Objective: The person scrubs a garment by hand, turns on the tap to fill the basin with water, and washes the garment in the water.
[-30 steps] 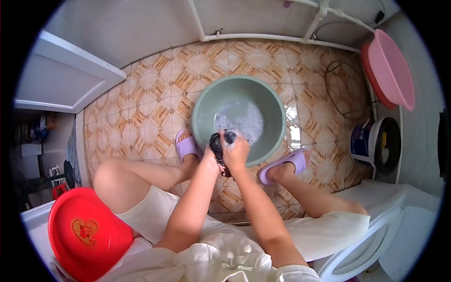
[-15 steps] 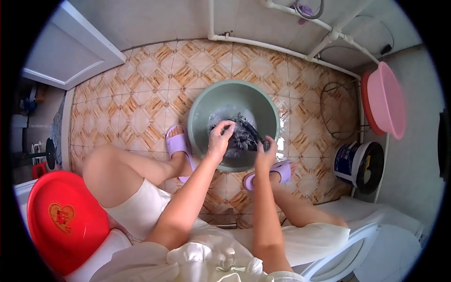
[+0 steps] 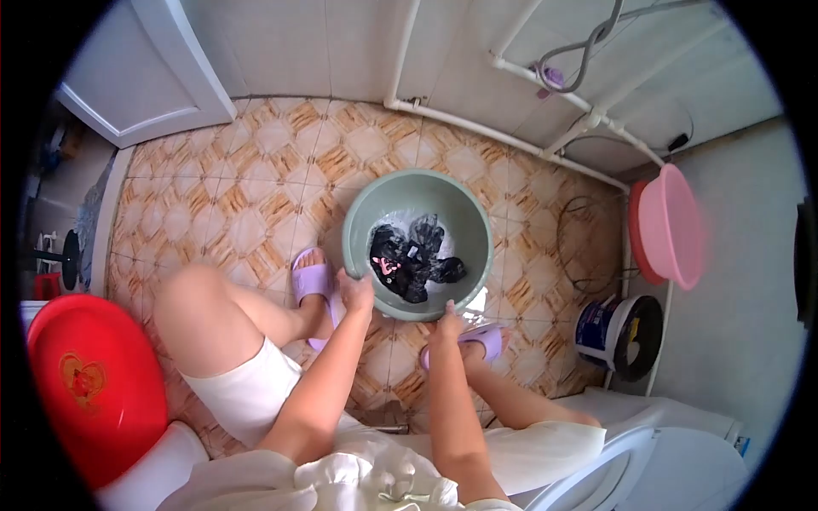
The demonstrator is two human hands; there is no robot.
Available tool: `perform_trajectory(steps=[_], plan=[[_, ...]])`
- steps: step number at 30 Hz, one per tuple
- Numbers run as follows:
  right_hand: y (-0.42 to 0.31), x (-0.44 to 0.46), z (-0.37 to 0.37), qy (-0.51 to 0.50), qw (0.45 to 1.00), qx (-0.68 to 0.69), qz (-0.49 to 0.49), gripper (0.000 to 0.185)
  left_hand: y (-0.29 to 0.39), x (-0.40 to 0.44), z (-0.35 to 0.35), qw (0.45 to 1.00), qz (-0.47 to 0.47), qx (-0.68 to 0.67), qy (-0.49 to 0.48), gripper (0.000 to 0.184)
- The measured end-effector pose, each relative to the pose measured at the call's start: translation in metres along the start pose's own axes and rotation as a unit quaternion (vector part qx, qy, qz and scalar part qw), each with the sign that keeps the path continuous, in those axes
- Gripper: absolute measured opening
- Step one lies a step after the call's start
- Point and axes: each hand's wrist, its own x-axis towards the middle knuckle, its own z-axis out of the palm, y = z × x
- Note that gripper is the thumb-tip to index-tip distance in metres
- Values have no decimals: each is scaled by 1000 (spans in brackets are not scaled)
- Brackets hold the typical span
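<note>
A round grey-green basin [image 3: 469, 209] stands on the tiled floor between my feet. Inside it lies a bunched wet black cloth [image 3: 416, 277] with a small pink patch, amid whitish suds. My left hand [image 3: 356, 292] grips the basin's rim at the near left. At the near right, my right hand [image 3: 448, 324] also holds the rim, its thumb over the edge and its other fingers hidden. Neither hand touches the cloth.
Lilac slippers [image 3: 313, 285] are on my feet, on either side of the basin. A red basin [image 3: 128, 383] is at the left; a pink basin [image 3: 677, 226] hangs at the right above a paint bucket [image 3: 601, 332]. White pipes [image 3: 477, 129] run along the wall.
Both hands have let go of the black cloth and moved to the basin's near rim. The cloth now lies spread in the basin. The camera view has shifted and tilted slightly.
</note>
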Motion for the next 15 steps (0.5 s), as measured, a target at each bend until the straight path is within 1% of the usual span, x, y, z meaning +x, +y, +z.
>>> perform_trajectory(steps=[2, 3, 4, 5, 6, 7, 8, 9, 10, 11, 12, 13, 14, 15], plan=[[-12, -2, 13, -21, 1000, -11, -9, 36, -14, 3, 13, 997, -7, -8, -80, 54], [-18, -2, 17, -36, 999, -23, -5, 34, -3, -3, 17, 996, -3, -25, -80, 54], [-17, 12, 14, -44, 998, -27, -20, 34, 11, -10, 18, 980, -101, -79, -150, 61], [-13, 40, 7, -92, 994, -50, 10, 35, 22, -14, 19, 947, -194, -131, -219, 68], [-19, 58, 11, -139, 987, -73, 39, 36, 29, -15, 24, 945, -188, -147, -223, 68], [-43, 45, 28, -146, 986, -77, 25, 36, 35, -13, 28, 932, -206, -169, -248, 68], [-70, 30, 41, -71, 968, -239, -26, 36, 38, -11, 31, 916, -224, -189, -274, 69], [-96, 17, 50, 12, 918, -389, -76, 35, 28, -7, 39, 913, -219, -199, -279, 69], [-115, 57, 47, -64, 875, -383, -288, 33, 12, 0, 54, 912, -203, -213, -287, 69], [-167, 24, 72, -91, 864, -393, -300, 26, 7, 5, 67, 909, -186, -228, -295, 70], [-201, 32, 87, -41, 846, -325, -421, 26, 15, 3, 69, 905, -181, -237, -304, 70], [-251, -35, 122, -39, 782, -402, -475, 33, 26, -2, 64, 899, -217, -253, -285, 72], [-295, -30, 143, -59, 716, -358, -596, 30, 33, -5, 66, 891, -253, -268, -266, 74], [-331, -73, 170, -29, 650, -370, -663, 29, 31, -9, 72, 887, -249, -275, -274, 74]])
